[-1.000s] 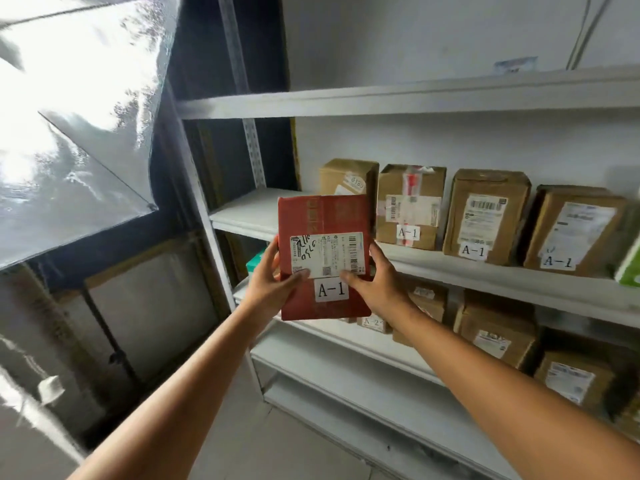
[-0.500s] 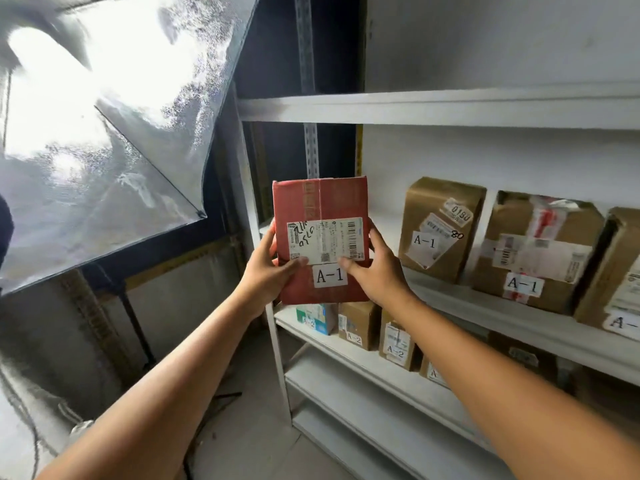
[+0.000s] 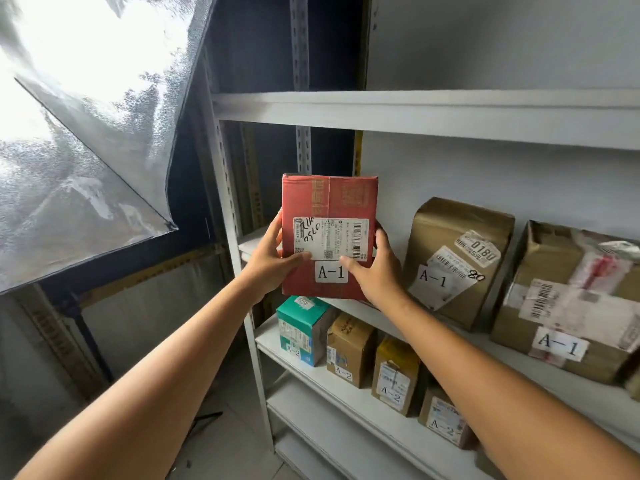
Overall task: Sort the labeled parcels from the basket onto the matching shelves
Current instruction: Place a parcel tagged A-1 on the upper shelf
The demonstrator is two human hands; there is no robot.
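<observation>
standing upright between left hand [image 3: 268, 261] and right hand [image 3: 379, 271], red parcel [image 3: 329, 199].

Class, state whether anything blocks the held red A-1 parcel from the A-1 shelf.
Nothing visible does. The red parcel is at the A-1 shelf's left end, beside the brown A-1 parcel, hiding the spot behind it.

Labelled boxes [image 3: 457, 258] on white shelves [image 3: 450, 114]
</observation>
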